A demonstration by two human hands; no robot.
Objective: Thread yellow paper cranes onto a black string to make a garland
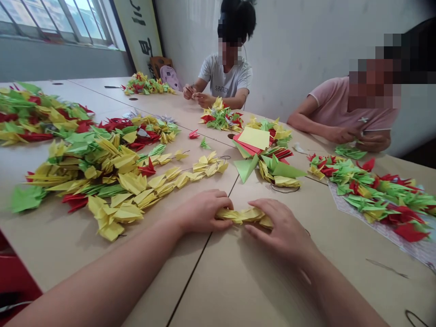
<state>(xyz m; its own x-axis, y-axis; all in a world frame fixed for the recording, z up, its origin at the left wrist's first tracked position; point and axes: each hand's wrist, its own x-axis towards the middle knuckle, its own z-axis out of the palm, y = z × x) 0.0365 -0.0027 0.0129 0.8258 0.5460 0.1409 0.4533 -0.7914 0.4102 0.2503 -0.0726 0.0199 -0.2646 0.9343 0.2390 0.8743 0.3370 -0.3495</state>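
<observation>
Seemingly steadied at both ends to keep its folds aligned, a strand of creased yellow paper [242,215] lies on the table [238,281]; the left hand [206,211] grips one end, while the right hand [285,229] curves around the other, how firmly I cannot tell. Beyond, smooth flat sheets [254,137] lie near a spiky heap of folded paper [98,159].
</observation>
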